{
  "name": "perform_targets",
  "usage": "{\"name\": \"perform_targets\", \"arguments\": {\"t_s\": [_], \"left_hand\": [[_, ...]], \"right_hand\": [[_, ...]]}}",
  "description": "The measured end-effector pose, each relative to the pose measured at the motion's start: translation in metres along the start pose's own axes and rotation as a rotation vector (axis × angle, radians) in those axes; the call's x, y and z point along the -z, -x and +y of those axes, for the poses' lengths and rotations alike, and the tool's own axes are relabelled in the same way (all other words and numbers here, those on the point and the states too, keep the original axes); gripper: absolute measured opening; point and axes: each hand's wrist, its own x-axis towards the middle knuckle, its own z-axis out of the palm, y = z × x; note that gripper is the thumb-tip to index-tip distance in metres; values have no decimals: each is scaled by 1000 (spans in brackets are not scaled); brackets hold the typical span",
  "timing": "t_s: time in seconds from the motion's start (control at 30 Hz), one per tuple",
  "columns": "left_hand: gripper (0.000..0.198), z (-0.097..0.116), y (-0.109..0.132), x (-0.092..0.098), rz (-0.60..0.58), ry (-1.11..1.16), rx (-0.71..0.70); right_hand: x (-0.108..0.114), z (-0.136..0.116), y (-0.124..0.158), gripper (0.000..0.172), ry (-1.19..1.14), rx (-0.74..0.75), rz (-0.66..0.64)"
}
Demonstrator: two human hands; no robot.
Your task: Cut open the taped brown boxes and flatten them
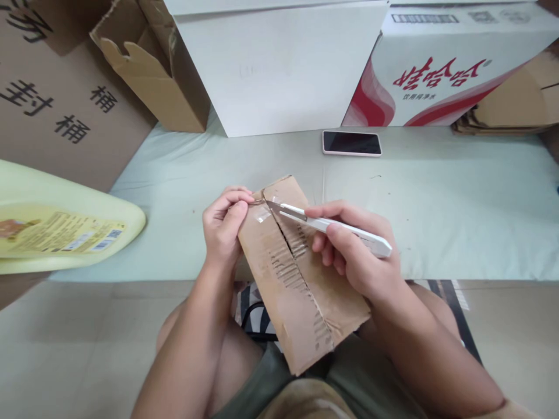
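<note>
A brown cardboard box (279, 285) lies tilted between my hands, partly over the table's near edge and above my lap. A seam with torn, ribbed patches runs down its middle, and bits of clear tape cling near the far end. With fingers closed, my left hand (225, 224) pinches the box's far left corner. My right hand (356, 244) is wrapped round a white utility knife (349, 230). The knife's blade is out, its tip at the far end of the seam, close to my left fingertips. Whether the tip is inside the cardboard is hard to see.
A phone (351, 143) lies on the pale green table cover (458, 209). Behind stand a white box (283, 70), a red-and-white carton (437, 75) and an open brown box (174, 87). Flattened cardboard (506, 110) is at right, a yellow bottle (65, 221) at left.
</note>
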Motion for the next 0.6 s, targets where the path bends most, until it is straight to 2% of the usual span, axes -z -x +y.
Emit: {"name": "perform_targets", "arguments": {"t_s": [0.13, 0.33, 0.6], "left_hand": [[10, 0, 1, 0, -8, 4, 8], [15, 1, 1, 1, -4, -19, 21], [34, 0, 5, 0, -11, -44, 30]], "right_hand": [[1, 2, 4, 19, 2, 29, 32], [1, -6, 0, 19, 124, 57, -56], [2, 6, 8, 20, 39, 86, 68]]}}
